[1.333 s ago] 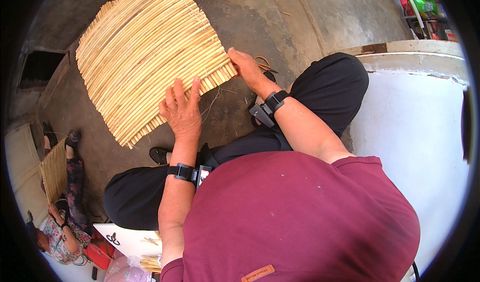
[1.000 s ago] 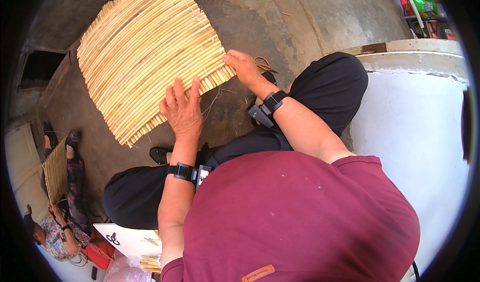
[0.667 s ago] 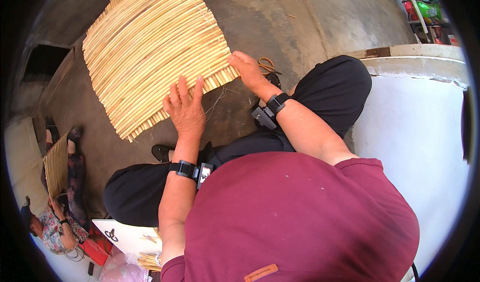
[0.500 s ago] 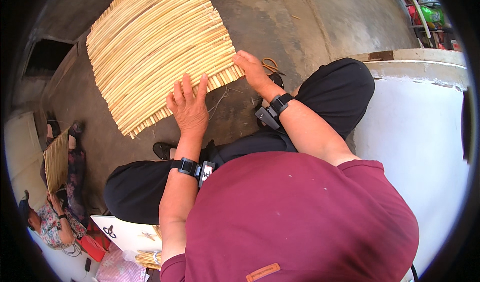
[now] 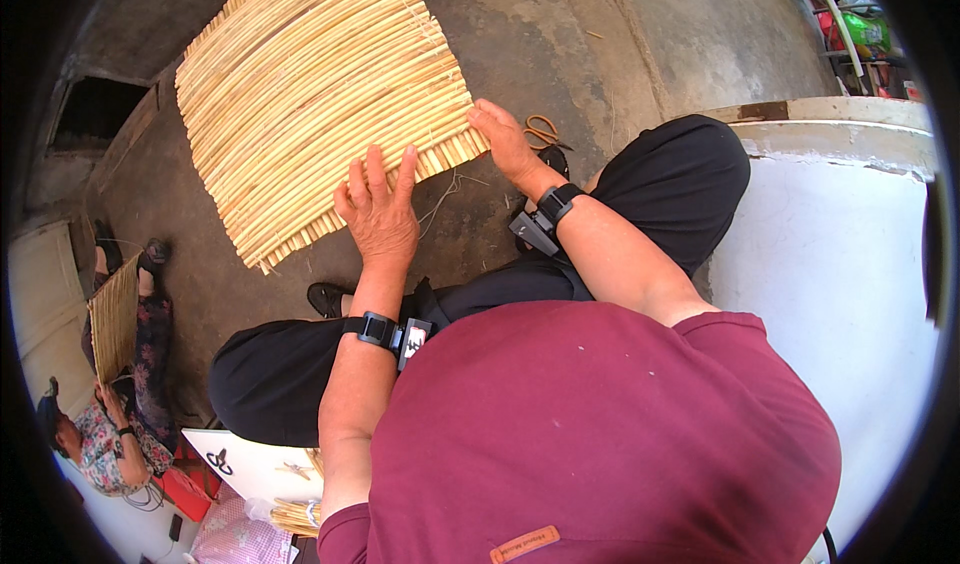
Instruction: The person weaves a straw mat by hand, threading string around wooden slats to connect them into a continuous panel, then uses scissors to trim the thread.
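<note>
Concrete floor [image 5: 560, 74], grey-brown and stained, runs under the whole scene; white panel [image 5: 820, 294] at right, its upper edge chipped, and a shelf [image 5: 862, 39] with green and red goods at the upper right. Straw-coloured mat [image 5: 320, 104] of long thin stalks laid side by side, at upper centre beyond the wearer's knees, slanting up to the left; its top runs out of view. Cannot tell whether its near edge rests on the floor or is raised. Left hand [image 5: 378, 209]: palm down at the near edge, fingers open and spread across the stalks, thumb side toward the right. Right hand [image 5: 505, 144]: at the near right corner, fingers closed on the mat's edge, the lower ones hidden. Loose pale thread [image 5: 437, 207] on the floor between the hands, below the edge. Scissors [image 5: 548, 136] with orange-brown handles just beside the right hand, near a dark shoe. Black straps with small devices on both wrists. Lower left: white bench [image 5: 255, 472] bearing dark scissors [image 5: 219, 461]; stalk bundle [image 5: 295, 516] just beside. Far left, a seated co-worker [image 5: 105, 444] holds a smaller mat [image 5: 113, 319].
</note>
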The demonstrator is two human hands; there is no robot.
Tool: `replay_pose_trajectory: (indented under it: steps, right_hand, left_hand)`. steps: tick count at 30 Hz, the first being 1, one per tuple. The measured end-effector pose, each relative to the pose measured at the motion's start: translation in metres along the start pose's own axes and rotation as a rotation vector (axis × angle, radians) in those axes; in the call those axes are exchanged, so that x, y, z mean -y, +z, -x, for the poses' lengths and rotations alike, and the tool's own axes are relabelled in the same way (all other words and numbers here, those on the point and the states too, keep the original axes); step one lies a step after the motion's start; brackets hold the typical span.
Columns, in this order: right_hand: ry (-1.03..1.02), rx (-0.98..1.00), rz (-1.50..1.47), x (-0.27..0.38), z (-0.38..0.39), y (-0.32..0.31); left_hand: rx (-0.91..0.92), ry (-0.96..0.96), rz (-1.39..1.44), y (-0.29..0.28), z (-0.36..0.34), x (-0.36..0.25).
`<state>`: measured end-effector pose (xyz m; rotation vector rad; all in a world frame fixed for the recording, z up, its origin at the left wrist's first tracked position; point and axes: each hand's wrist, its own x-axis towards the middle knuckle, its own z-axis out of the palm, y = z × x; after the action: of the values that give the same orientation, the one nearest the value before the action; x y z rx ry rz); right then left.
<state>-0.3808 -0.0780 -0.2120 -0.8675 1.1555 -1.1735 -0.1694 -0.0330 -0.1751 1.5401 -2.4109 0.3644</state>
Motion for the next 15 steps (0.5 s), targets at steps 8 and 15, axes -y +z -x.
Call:
replay_pose_trajectory:
  steps: [8,15]
  right_hand:
    - [-0.028,-0.021,0.039,0.0002,-0.0016,-0.0022]
    - [-0.011,-0.027,0.039,-0.0002,-0.0032,0.0002]
  left_hand:
    - [0.001,-0.005,-0.006,0.0003,-0.0015,-0.0007]
    - [0.004,-0.002,-0.015,0.0023,-0.0032,0.0031]
